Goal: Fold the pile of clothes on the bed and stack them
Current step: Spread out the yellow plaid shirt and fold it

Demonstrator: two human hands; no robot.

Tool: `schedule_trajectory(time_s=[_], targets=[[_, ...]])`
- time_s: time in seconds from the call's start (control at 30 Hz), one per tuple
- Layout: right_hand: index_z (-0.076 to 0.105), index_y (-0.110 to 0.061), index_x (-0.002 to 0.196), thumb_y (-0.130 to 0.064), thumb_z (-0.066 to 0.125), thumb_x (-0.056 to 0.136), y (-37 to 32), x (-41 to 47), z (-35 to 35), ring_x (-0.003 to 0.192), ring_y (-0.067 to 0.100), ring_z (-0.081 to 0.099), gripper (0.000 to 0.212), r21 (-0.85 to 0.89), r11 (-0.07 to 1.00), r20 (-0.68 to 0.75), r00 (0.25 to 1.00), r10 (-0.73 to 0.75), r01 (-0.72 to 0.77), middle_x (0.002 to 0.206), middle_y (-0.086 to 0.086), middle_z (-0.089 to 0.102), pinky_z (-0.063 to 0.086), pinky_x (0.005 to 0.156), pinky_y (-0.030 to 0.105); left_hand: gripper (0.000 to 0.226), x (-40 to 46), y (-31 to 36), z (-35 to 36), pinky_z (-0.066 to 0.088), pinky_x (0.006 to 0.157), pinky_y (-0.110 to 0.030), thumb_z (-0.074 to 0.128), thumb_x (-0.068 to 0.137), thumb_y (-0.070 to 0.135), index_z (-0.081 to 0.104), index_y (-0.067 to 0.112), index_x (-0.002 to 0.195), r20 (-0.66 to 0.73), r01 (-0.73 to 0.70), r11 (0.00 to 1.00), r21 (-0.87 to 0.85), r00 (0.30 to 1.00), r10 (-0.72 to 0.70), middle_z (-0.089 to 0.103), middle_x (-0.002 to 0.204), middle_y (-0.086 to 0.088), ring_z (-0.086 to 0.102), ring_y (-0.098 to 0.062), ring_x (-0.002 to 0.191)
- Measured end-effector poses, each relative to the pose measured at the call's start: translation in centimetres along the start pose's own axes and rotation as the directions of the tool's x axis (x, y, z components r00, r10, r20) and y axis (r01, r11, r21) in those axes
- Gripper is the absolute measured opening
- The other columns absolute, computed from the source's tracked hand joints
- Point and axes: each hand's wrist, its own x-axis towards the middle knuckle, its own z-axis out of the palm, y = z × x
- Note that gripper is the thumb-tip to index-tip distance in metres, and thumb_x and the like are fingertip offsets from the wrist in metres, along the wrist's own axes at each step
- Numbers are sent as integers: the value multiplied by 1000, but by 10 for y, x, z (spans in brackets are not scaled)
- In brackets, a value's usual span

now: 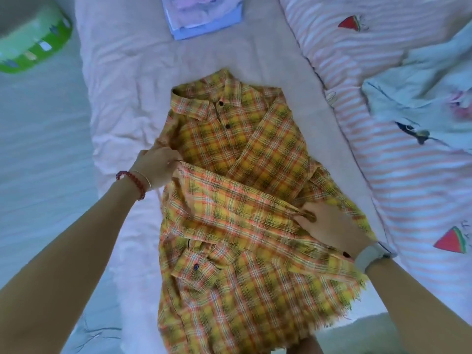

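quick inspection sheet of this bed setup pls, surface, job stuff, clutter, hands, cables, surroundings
surface: pink bed sheet, wrinkled.
job's things: yellow plaid shirt lies front up, collar away from the person, both sleeves folded across the front; folded stack beyond the collar.
clutter: striped watermelon quilt and a pale blue printed garment at the right.
hands: left hand pinches the sleeve fold at the shirt's left edge; right hand grips the cuff.
cables: nothing seen.
surroundings: green container on the floor, far left.

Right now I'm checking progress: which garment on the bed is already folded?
The pale blue and pink garment at the far end is folded flat. The plaid shirt is mid-fold in both hands; the light blue one lies crumpled.
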Motion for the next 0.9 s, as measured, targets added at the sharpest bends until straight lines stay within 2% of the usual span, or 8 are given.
schedule_trajectory(time_s=[0.13,0.3,0.4,0.53,0.63,0.77,0.83,0.9], targets=[[33,-14,142,-46,32,98,7,7,6,112,18,56,55,-79,993,89,992,90,-83,133,2,52,45,87,30,12,0,0,-1,39,60,-22,52,91,14,60,16,82,-24,143,897,-419,985,-169,59,79,-7,52,-24,78],[44,-12,134,-53,36,94,28,16,8,75,15,59,58,-78,985,-140,980,141,-152,89,-2,63,43,57,22,32,13,10,-10,33,83,-33,44,95,37,67,15,92,-133,29,972,232,991,2,61,66,-8,53,-27,68],[49,-9,129,-46,41,95,36,30,8,51,10,44,51,-80,985,-276,953,128,-155,61,-6,47,32,45,22,33,31,16,-3,18,103,-45,47,94,37,63,12,107,-316,65,936,347,947,51,64,96,-17,55,-33,98],[49,-8,127,-32,49,94,42,49,12,108,33,52,41,-76,975,-436,886,156,-209,118,13,56,38,94,46,34,40,22,19,7,110,-56,49,92,27,55,14,124,-498,172,975,138,863,-82,50,128,-14,39,-35,124],[56,-7,117,-25,40,92,35,55,22,108,35,54,35,-174,985,-563,820,-101,2,114,14,58,39,95,52,40,30,6,38,26,105,-52,44,87,28,59,11,120,-460,185,977,-103,862,-212,49,130,-14,40,-36,123],[52,-13,123,-22,43,88,6,69,43,121,29,48,38,-360,874,-400,791,-462,328,127,11,54,29,103,62,28,16,-31,49,38,101,-35,56,84,8,65,2,111,-331,176,830,-529,858,-393,43,128,-17,47,-25,119],[49,-14,130,-22,48,87,-12,80,52,130,30,43,44,-401,824,-309,787,-534,401,138,11,47,22,104,65,25,10,-39,48,39,92,-22,60,83,0,66,-1,107,-289,189,810,-556,869,-402,41,120,-8,50,7,101],[45,-17,135,-29,38,89,-30,91,58,134,29,37,48,-446,780,-218,791,-571,440,145,10,40,16,105,66,19,10,-45,48,43,89,-29,66,81,0,68,-1,100,-261,163,834,-527,903,-341,38,115,-4,52,-3,96]])
